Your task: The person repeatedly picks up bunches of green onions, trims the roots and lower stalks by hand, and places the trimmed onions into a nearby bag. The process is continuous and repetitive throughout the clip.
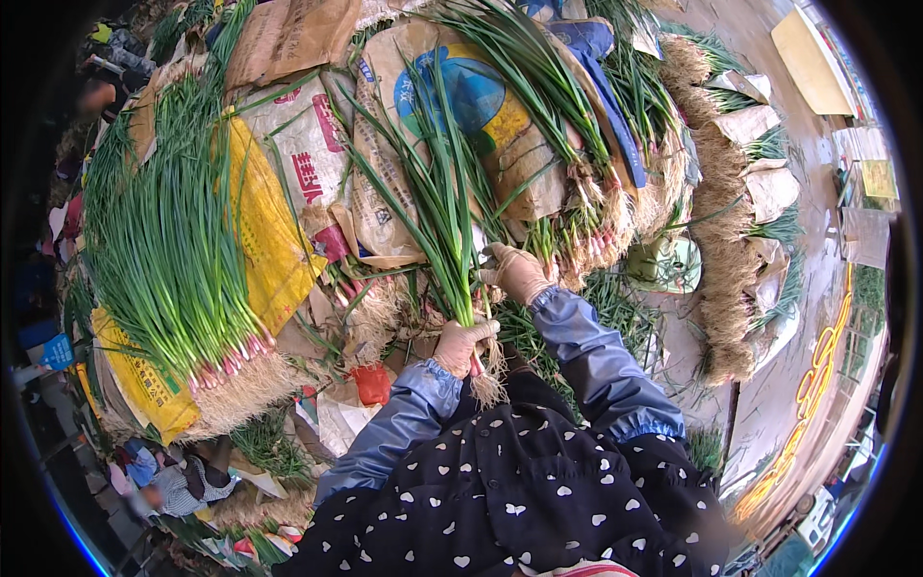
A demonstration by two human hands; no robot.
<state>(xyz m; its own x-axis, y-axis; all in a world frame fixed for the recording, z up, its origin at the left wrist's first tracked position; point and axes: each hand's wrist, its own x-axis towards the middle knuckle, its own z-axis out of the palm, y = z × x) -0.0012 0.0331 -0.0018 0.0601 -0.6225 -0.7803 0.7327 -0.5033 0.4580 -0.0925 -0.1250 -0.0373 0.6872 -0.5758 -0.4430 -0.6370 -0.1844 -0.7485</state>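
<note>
My left hand (pixel 465 346), in a pale glove, is closed around the lower stalks of a small bunch of green onions (pixel 451 238); its whitish roots hang below the fist and the leaves point away from me. To the right and farther off, my right hand (pixel 515 272), gloved too, is beside the bunch with its fingers partly bent; whether it pinches a leaf or stalk I cannot tell. Just beyond it lie more loose green onions (pixel 577 238) with pinkish bulbs, on printed woven sacks (pixel 389 144).
A large row of green onions (pixel 173 238) lies on a yellow sack (pixel 267 231) at left. Rooted bundles (pixel 721 216) line the right side. A pale green stool (pixel 663 265) stands near loose leaves. Other people (pixel 184 483) are at the far left. A yellow hose or rope (pixel 807 404) lies at right.
</note>
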